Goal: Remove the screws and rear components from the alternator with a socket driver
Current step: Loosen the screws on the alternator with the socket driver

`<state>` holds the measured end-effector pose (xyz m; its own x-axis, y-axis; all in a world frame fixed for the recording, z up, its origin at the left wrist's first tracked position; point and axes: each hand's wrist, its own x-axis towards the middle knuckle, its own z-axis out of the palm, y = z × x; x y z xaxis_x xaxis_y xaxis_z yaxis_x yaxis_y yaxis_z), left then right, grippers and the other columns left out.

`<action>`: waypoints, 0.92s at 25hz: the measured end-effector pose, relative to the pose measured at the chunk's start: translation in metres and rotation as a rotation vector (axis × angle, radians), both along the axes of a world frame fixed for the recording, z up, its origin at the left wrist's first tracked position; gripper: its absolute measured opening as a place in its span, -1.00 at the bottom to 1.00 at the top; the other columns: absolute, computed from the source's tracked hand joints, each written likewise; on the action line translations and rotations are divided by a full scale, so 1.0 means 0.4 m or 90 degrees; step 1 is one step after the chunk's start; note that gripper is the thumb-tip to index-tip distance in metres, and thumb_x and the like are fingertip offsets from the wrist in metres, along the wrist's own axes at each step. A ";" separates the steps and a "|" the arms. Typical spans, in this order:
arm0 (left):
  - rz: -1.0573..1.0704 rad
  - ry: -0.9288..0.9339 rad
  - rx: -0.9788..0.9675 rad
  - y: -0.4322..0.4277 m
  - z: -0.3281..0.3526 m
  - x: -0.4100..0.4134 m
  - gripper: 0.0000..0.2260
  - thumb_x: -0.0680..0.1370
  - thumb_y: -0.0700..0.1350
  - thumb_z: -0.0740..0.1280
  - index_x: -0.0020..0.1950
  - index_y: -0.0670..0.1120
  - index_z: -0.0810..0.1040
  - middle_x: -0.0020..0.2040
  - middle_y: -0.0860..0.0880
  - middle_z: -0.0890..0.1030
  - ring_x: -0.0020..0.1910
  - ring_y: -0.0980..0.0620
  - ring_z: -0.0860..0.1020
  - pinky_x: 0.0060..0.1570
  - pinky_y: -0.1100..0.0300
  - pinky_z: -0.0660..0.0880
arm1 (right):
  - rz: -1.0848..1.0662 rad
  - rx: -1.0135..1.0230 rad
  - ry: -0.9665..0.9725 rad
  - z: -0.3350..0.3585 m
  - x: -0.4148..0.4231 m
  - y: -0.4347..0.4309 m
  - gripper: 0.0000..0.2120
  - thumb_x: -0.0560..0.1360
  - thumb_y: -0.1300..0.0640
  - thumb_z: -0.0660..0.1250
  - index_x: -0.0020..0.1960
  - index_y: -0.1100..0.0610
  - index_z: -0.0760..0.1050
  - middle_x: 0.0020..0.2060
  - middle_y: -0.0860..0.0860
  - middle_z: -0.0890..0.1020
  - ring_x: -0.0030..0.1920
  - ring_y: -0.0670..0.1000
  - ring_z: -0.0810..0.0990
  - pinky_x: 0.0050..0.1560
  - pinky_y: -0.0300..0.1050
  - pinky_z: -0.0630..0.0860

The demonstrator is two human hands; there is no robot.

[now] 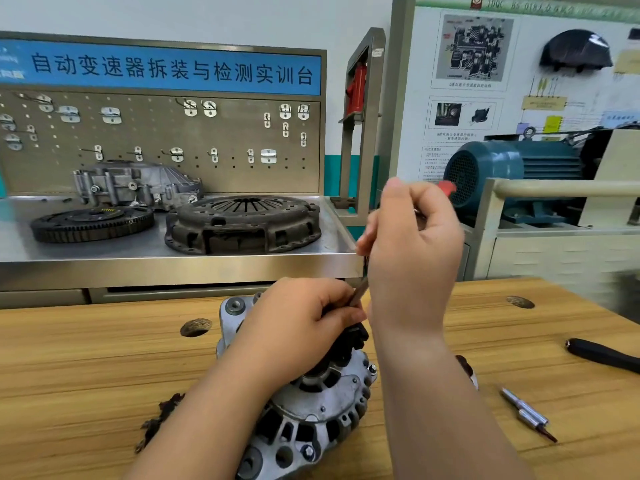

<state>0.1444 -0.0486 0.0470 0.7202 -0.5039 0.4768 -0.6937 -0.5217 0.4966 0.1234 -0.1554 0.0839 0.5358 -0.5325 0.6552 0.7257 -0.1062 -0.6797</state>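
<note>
Alternator under hands (driver seemingly gripped).

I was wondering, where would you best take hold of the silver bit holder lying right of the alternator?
Pinch the bit holder by its thicker silver barrel from above, fingers across it. It lies flat and diagonal on the wooden bench, free all round; its dark tip looks thin and pointed.

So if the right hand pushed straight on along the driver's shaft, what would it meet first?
Most likely the left hand, curled round the socket driver shaft just above the alternator; exact depth is unclear.
</note>
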 end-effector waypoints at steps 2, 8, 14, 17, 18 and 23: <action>-0.003 0.007 -0.033 0.003 -0.001 0.000 -0.91 0.50 0.02 0.36 -0.16 0.04 0.60 -0.25 0.03 0.64 -0.20 0.05 0.58 -0.14 0.01 0.51 | 0.190 0.007 0.005 0.007 -0.002 -0.022 -0.73 0.49 0.13 0.22 -0.36 0.16 0.29 -0.57 0.07 0.34 -0.51 0.05 0.36 -0.41 -0.04 0.39; -0.038 0.007 -0.042 0.013 -0.005 -0.001 -0.95 0.51 -0.04 0.36 -0.15 0.08 0.61 -0.22 0.10 0.66 -0.17 0.13 0.60 -0.10 0.03 0.52 | 0.629 -0.037 -0.021 0.017 -0.015 -0.053 -0.77 0.45 0.16 0.27 -0.36 0.08 0.33 -0.62 -0.06 0.33 -0.59 -0.04 0.33 -0.49 -0.13 0.21; -0.007 0.005 -0.028 0.003 -0.003 0.002 -0.89 0.51 0.01 0.32 -0.12 0.03 0.62 -0.24 0.03 0.65 -0.20 0.05 0.59 -0.14 0.02 0.52 | 0.071 -0.006 0.004 0.006 -0.003 -0.007 -0.69 0.54 0.15 0.23 -0.33 0.24 0.27 -0.51 0.16 0.32 -0.47 0.14 0.33 -0.37 0.08 0.38; -0.011 -0.004 -0.033 0.011 -0.001 -0.002 -0.78 0.50 0.02 0.36 -0.33 0.06 0.45 -0.39 0.03 0.54 -0.35 0.04 0.49 -0.24 0.00 0.48 | 0.455 -0.028 0.018 0.023 -0.016 -0.029 -0.75 0.49 0.18 0.23 -0.36 0.11 0.31 -0.60 -0.02 0.28 -0.57 -0.01 0.29 -0.46 -0.14 0.31; -0.015 -0.012 -0.018 0.013 -0.001 -0.002 -0.74 0.50 0.02 0.35 -0.36 0.08 0.39 -0.40 0.02 0.51 -0.36 0.04 0.46 -0.26 0.02 0.47 | 0.578 -0.035 0.011 0.027 -0.022 -0.034 -0.78 0.46 0.19 0.24 -0.35 0.10 0.32 -0.61 -0.04 0.28 -0.60 -0.04 0.28 -0.49 -0.18 0.28; 0.015 -0.032 0.001 0.005 0.002 0.000 -0.77 0.51 0.03 0.32 -0.34 0.04 0.46 -0.40 0.04 0.52 -0.35 0.09 0.47 -0.29 0.10 0.44 | 0.337 0.006 -0.011 0.008 -0.013 -0.015 -0.75 0.47 0.15 0.21 -0.38 0.11 0.32 -0.58 0.02 0.31 -0.54 0.03 0.30 -0.42 -0.09 0.37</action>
<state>0.1445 -0.0467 0.0479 0.7068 -0.4881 0.5121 -0.7055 -0.5394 0.4596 0.1183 -0.1614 0.0872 0.7226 -0.1972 0.6625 0.6889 0.2840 -0.6669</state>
